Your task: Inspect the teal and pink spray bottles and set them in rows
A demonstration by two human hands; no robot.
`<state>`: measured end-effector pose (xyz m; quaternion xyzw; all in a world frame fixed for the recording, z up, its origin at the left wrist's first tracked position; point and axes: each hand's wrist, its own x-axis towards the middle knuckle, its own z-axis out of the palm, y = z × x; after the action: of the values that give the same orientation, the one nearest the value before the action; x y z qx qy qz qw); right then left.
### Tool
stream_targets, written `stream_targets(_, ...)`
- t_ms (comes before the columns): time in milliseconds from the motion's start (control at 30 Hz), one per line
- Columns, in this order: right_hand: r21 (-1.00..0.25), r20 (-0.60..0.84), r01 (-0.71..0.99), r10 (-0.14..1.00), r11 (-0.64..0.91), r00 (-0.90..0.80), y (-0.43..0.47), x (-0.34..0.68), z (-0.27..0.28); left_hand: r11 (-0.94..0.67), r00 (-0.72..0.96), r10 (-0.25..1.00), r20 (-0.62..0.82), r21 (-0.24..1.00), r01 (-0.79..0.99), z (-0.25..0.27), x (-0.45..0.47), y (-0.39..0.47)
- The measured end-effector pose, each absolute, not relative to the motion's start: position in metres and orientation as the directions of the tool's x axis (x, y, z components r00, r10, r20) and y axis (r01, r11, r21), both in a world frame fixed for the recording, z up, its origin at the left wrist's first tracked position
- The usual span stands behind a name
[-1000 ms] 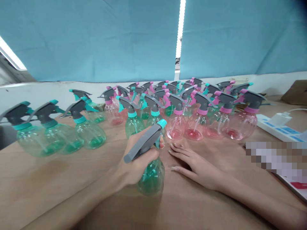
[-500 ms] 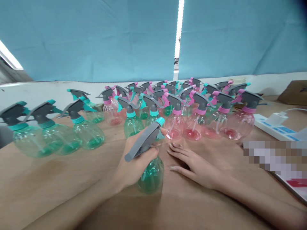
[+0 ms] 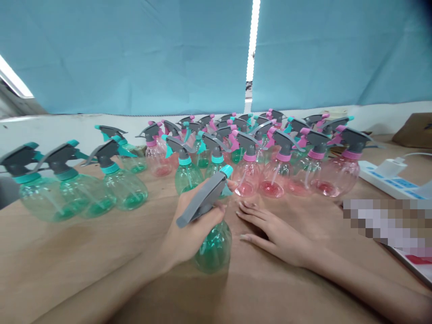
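Left of the left hand (image 3: 192, 229), three green bottles (image 3: 89, 195) are lined up; a green spray bottle (image 3: 213, 252) is clasped in that hand; just right of it, the right hand (image 3: 278, 231) is laid spread on the desk (image 3: 270, 297), with pink bottles (image 3: 272, 180) stood beyond it and a power strip (image 3: 403, 184) to its right

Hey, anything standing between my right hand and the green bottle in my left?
Nothing visible: only tabletop shows between your right hand and the green bottle, which your left hand grips around its neck.
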<state>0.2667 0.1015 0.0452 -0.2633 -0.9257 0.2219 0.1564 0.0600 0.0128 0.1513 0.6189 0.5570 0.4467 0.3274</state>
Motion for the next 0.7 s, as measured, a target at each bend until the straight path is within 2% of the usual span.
stream_targets(700, -0.499, 0.170, 0.418, 0.559, 0.759, -0.812, 0.1022, 0.2670, 0.0439, -0.185, -0.015, 0.977, 0.211, 0.886, 0.424, 0.1492, 0.0578, 0.0144)
